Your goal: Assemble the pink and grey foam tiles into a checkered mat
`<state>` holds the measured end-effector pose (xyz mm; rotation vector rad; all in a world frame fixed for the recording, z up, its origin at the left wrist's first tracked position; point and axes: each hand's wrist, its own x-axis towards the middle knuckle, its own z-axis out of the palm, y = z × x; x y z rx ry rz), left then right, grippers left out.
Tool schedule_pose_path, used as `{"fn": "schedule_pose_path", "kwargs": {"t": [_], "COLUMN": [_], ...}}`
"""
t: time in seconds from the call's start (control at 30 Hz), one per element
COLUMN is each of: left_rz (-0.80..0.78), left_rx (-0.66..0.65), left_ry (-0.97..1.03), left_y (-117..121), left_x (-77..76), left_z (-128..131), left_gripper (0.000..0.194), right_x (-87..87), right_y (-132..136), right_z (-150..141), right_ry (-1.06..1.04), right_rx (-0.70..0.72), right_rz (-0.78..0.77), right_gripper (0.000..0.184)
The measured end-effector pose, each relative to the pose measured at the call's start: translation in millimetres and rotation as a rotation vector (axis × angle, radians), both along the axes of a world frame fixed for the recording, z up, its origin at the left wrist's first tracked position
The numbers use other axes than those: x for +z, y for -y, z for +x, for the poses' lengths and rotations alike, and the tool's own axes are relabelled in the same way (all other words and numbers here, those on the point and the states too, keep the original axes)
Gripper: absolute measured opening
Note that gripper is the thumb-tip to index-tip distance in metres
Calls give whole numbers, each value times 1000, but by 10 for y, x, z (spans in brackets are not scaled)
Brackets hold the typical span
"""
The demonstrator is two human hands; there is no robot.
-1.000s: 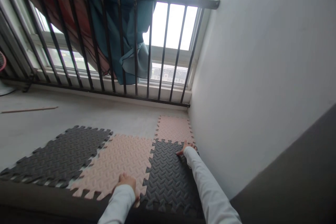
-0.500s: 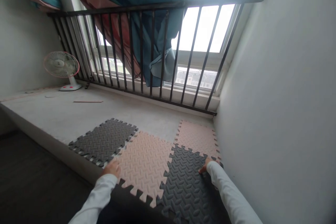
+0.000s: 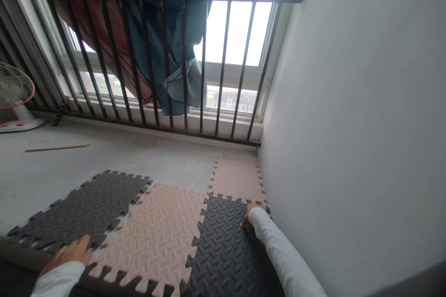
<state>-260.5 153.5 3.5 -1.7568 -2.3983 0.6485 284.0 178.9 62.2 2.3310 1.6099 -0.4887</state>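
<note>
Interlocking foam mats with jagged edges lie on the ledge in front of me. A dark grey mat [image 3: 94, 204] is at the left, next to a pink mat [image 3: 156, 232] in the middle. The black mat [image 3: 223, 250] adjoins the middle pink one, and a second pink mat [image 3: 239, 178] sits behind it by the wall. My left hand [image 3: 71, 255] rests with fingers extended where the grey and middle pink mats meet at the front. On the black mat's far right corner lies my right hand [image 3: 252, 212], thumb apart, its other fingers partly hidden.
A black metal railing [image 3: 167, 129] crosses before the window, with a teal and pink curtain [image 3: 139, 32] behind it. A fan [image 3: 21, 118] stands at the left; a thin stick [image 3: 57, 147] lies on the ledge [image 3: 114, 148]. The white wall [image 3: 348, 125] rises at right.
The view has shifted, so the railing, fan and mats appear further left and closer. My left hand now shows lower, by the grey mat's front corner. My right hand stays on the black mat.
</note>
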Motion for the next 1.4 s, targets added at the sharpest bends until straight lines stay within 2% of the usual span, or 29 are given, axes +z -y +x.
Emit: {"fn": "schedule_pose_path", "kwargs": {"t": [0.1,0.17,0.27,0.33,0.4,0.47,0.57,0.73,0.87,1.1,1.4], "left_rz": [92,184,445,496,478,427,347,239,223,265,363], "left_rx": [21,71,-22,-53,-76,-137,-241,-380,-426,-459,-526], "left_ry": [121,252,395,503,581,611,631,635,631,617,653], "left_y": [-233,-432,-721,-880,-1011,-1116,-1224,-1268,-1232,-1180,-1283], "left_x": [208,436,768,907,949,902,734,473,331,90,-48], "left_z": [100,335,921,1390,1846,2249,2731,3201,3310,3262,3238], "left_gripper": [36,33,41,44,45,45,40,35,34,35,35], "right_x": [101,137,152,146,132,115,97,87,73,114,130], "right_y": [33,44,52,56,60,61,53,20,-3,-1,1], "right_z": [-17,-20,-19,-19,-18,-18,-16,-4,3,-14,-28], "right_ry": [2,4,-2,7,20,33,49,49,46,39,44], "right_rx": [71,94,108,111,112,109,100,76,69,70,68], "right_rz": [-140,-150,-154,-147,-139,-138,-156,-205,-220,-227,-236], "right_gripper": [72,76,79,79,78,79,87,106,107,103,101]}}
